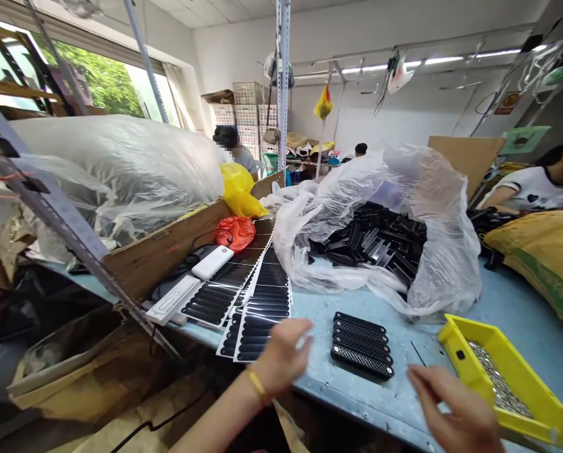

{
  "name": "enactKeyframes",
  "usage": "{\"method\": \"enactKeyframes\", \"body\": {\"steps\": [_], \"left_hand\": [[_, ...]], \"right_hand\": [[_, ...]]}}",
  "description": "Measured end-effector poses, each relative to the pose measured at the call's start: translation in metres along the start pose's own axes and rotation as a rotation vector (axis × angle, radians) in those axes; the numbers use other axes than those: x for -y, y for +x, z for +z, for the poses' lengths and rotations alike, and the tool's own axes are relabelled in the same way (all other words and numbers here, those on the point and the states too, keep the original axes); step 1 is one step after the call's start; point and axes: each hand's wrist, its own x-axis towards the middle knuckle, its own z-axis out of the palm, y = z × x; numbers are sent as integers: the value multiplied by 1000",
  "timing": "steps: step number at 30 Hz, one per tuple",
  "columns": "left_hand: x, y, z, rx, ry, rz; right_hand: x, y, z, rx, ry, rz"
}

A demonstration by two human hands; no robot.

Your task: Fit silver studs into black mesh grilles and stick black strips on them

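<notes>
Four black perforated plastic strips [362,345] lay flat side by side, touching, near the front edge of the pale blue table [319,333].

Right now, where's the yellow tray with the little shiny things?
In the head view, the yellow plastic tray sits at the lower right of the blue table, just right of the person's right hand.

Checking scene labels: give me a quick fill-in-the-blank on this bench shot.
1. The left hand wears a ____ bracelet.
2. The yellow plastic tray lies nearer the ____ hand.
3. The perforated black strips on the blue table number ____.
4. The clear plastic bag holds loose ____ parts.

Missing words: gold; right; four; black.
</notes>
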Motion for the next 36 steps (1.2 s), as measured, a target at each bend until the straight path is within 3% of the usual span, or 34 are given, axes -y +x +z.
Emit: {"method": "enactKeyframes", "body": {"steps": [2, 4, 7, 11, 14, 16, 18, 20, 23, 25, 27, 28, 32, 34, 36], "left_hand": [[54, -20, -45, -133, 199, -167], [98, -28, -78, -147, 345, -283], [138, -22, -101, -105, 442, -311], [152, -6, -92, 14, 519, -263], [155, -6, -75, 96, 546, -200], [159, -11, -65, 85, 552, -197], [165, -14, -59, 45, 550, -193], [170, -14, -57, 5, 541, -173], [166, -15, -62, -84, 488, -129], [151, -25, -68, -196, 391, -134], [125, -43, -71, -305, 227, -233], [111, -55, -70, -333, 125, -358], [58, -98, -46, -25, -676, -910], [41, -108, -29, 37, -1051, -1034], [33, -110, -14, 27, -1286, -1058]], "right_hand": [[17, -1, 36, 101, 156, -122], [34, -3, 65, 201, 234, -212], [60, 2, 99, 361, 219, -227], [92, 21, 140, 520, 120, -207], [108, 27, 172, 691, 26, -285], [112, 22, 187, 778, -45, -367], [111, 11, 195, 763, -86, -463], [107, 0, 195, 665, -71, -532], [96, -8, 183, 512, 37, -535], [86, -9, 173, 408, 106, -489], [77, -9, 164, 300, 153, -442], [73, -10, 160, 259, 168, -427], [62, -19, 144, 218, 198, -413], [62, -24, 134, 279, 199, -403], [63, -29, 123, 353, 198, -378]]}}
